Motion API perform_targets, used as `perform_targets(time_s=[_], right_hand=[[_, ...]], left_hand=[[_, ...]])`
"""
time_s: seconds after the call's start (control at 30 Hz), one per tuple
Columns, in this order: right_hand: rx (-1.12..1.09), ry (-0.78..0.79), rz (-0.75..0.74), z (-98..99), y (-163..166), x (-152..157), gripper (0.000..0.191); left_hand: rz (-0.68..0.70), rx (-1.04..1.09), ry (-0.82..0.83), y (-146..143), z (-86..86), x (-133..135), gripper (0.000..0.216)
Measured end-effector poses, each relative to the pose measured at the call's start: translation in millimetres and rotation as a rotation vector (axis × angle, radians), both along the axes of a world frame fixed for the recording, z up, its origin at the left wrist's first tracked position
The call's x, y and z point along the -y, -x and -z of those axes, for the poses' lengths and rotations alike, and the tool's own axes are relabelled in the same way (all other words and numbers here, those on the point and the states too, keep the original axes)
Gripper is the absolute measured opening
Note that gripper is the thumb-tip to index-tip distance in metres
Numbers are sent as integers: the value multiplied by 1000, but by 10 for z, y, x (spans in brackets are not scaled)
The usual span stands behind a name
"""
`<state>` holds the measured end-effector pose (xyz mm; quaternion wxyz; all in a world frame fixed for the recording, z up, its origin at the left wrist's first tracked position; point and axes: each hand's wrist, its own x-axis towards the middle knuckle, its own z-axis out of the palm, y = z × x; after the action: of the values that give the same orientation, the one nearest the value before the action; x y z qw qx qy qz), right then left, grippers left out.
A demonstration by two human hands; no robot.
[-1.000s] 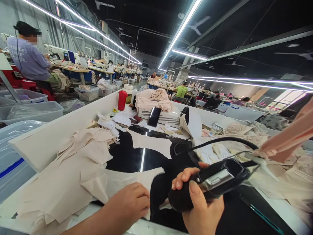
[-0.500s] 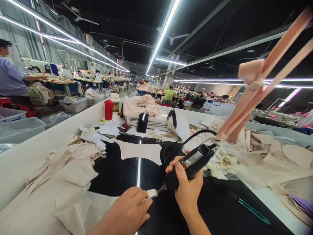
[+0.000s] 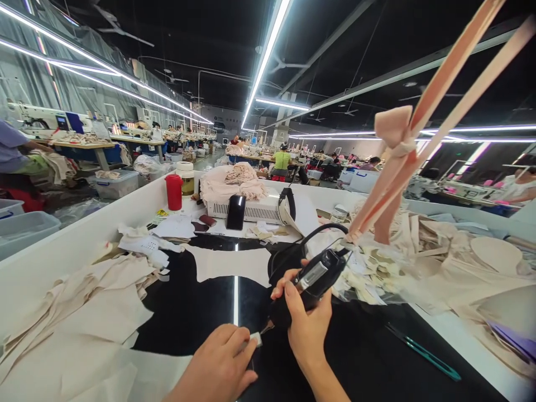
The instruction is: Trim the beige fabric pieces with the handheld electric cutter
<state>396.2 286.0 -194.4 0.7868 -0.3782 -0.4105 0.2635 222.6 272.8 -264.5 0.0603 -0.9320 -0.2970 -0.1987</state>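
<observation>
From the head camera, the person's right hand [image 3: 307, 326] was wrapped around a black corded tool [image 3: 307, 282], fingers curled over its upper side and thumb along the near side. The tool was tilted, its thin metal tip pointing down and to the left toward a small white piece [image 3: 255, 338]. Its black cable [image 3: 322, 230] looped up behind it and dropped back to the table.

The left hand [image 3: 220, 365] lay low on the glossy black tabletop [image 3: 196, 312], its fingers drawn together and pinching that small white piece at its fingertips, right at the tool's tip. Whether tip and piece actually touched I could not tell.

To the left, beige cut fabric pieces [image 3: 84, 312] were heaped across the table, against the white side wall [image 3: 75, 245]. One more beige piece [image 3: 228, 262] lay flat further back. To the right was a spill of small cream scraps [image 3: 377, 268] and a green-handled tool [image 3: 422, 353] lying on the black surface. Pink straps [image 3: 402, 145] hung taut from above, knotted partway up.

At the far end stood a red bottle [image 3: 173, 192], a white slotted box [image 3: 255, 210] with folded fabric on top, and a dark phone [image 3: 235, 212] leaning against it. Other people sat at sewing stations beyond.
</observation>
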Motion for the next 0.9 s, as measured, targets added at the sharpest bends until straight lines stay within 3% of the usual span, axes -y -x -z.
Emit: perform_targets(time_s=[0.9], right_hand=[[9, 38, 50, -60, 93, 13, 49]], left_hand=[[-16, 39, -22, 32, 50, -20, 60]])
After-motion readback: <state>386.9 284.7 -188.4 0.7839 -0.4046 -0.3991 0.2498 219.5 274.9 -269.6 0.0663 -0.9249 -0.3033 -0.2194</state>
